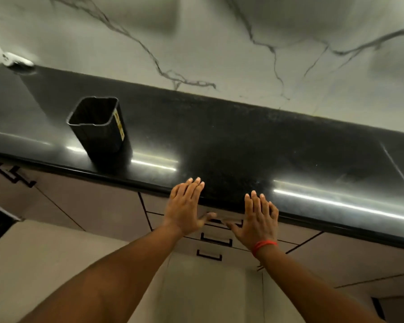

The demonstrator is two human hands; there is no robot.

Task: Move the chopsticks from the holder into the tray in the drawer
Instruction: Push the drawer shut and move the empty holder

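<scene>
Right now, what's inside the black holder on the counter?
The holder looks empty: only dark inner walls show through its open top, no chopsticks sticking out. Its bottom is in shadow, so cannot confirm. Both hands, left hand and right hand, are open.

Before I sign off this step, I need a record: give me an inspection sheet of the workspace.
Surface: black countertop, glossy, bare apart from the holder.
Job's things: black holder upright, no chopsticks visible inside; top drawer looks closed, tray unseen.
Clutter: nothing seen.
Grippers: left hand and right hand flat, fingers spread, empty, at the counter edge.
Cables: nothing seen.
Surroundings: marble-pattern wall; lower drawers with black handles; red wrist thread.
</scene>
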